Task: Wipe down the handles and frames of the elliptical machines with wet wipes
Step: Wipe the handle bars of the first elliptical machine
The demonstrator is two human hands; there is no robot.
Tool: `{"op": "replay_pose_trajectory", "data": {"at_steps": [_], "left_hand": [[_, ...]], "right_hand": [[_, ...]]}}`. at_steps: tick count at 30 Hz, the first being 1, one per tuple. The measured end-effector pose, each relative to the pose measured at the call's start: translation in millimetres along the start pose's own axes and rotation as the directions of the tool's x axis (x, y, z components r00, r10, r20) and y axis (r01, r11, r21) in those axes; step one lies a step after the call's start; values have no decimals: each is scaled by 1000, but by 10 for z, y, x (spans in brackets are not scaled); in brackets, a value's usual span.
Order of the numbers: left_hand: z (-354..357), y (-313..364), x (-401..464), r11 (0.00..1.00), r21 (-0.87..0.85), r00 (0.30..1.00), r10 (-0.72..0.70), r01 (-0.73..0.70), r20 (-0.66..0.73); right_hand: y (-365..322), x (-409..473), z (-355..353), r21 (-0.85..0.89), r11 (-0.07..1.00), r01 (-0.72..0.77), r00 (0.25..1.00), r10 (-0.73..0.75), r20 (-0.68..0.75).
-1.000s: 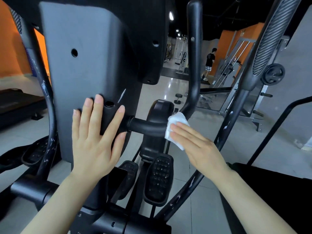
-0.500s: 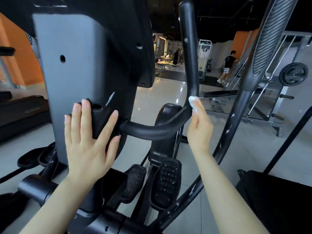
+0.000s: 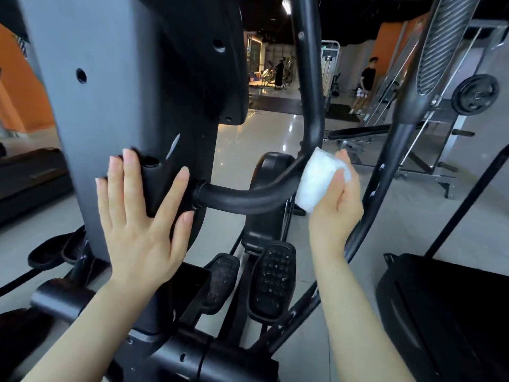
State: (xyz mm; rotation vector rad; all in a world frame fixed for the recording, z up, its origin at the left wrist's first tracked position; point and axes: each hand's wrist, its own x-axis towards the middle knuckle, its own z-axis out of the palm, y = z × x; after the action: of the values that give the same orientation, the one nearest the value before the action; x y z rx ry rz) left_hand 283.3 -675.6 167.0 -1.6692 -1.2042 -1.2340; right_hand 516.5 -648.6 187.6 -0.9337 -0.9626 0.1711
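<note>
Glossy pale floor tiles (image 3: 275, 133) run under the equipment and catch the ceiling lights; nearest the camera, the left hand (image 3: 140, 213) lies flat against the smooth grey-and-black plastic column of the elliptical machine (image 3: 115, 86), its fingers straight and spread, the thumb angled towards the socket where a handle joins the column; the right hand (image 3: 334, 205) wraps a crumpled white wet wipe (image 3: 316, 180) round the matte black curved tubular handlebar (image 3: 248, 197), fingers curled behind the cloth and the thumb pressing on its front; the wipe sits at the bend of that bar, where its long axis turns from lying roughly level, out of the column towards the right, to rising almost straight up past the top of the view; below the hands, two black studded rubber foot pedals (image 3: 271, 282) slope downward side by side; to the right, a ribbed grey moving arm grip (image 3: 440, 48) slants up on a dark painted tube; further off stand a metal weight rack carrying a round black plate (image 3: 475, 93), and, beyond it, a person in a black shirt (image 3: 366, 81) before an orange wall (image 3: 391, 42).
</note>
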Motion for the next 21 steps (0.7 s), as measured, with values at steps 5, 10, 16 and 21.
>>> {"op": "replay_pose_trajectory", "data": {"at_steps": [5, 10, 16, 21], "left_hand": [[-8, -6, -33, 1000, -7, 1000, 13, -13, 4], [-1, -35, -23, 999, -26, 999, 31, -31, -17], [15, -36, -26, 999, -28, 999, 39, -40, -28], [32, -38, -43, 1000, -13, 999, 23, -23, -24]], "right_hand": [[411, 713, 81, -215, 963, 162, 985, -144, 96], [508, 862, 99, -302, 933, 195, 975, -218, -43], [341, 541, 126, -199, 980, 17, 999, -10, 35], [187, 414, 106, -173, 956, -236, 967, 249, 59]]}}
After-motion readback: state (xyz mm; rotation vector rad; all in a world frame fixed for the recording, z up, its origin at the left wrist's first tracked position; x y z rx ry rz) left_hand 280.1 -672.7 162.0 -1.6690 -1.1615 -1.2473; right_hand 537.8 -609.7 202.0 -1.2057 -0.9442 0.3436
